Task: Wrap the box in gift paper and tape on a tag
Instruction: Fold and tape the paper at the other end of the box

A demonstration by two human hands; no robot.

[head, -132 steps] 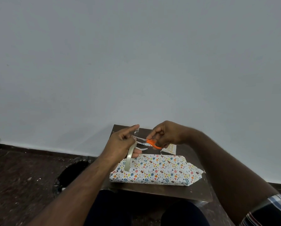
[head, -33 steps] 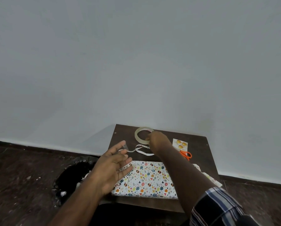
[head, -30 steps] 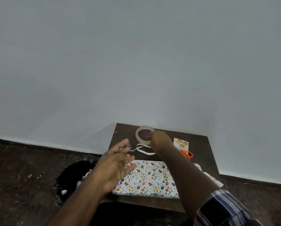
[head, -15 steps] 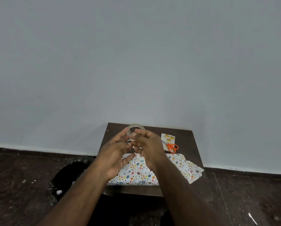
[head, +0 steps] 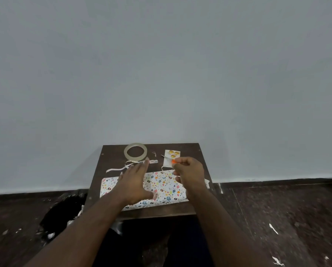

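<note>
The box [head: 165, 186], wrapped in white paper with coloured prints, lies across the small brown table [head: 161, 212]. My left hand [head: 136, 183] is spread flat over the box's left half with straight fingers. My right hand [head: 190, 172] hovers above the box's right end, fingers curled into a pinch on a small pale piece of clear tape that is barely visible. Behind it lie the white tag [head: 171, 155] with yellow dots and the orange scissors [head: 173, 161], mostly hidden by my right hand. The tape roll [head: 135, 152] rests at the table's back left.
A thin strip of printed paper [head: 126, 166] curls between the tape roll and the box. A black bin bag [head: 63, 212] sits on the dark floor left of the table. A plain grey wall stands directly behind the table.
My hands, joined over the tape piece half a second ago, have parted. The left now spreads over the box; the right has drawn away to the right. The tape roll and scissors lie on the table.
</note>
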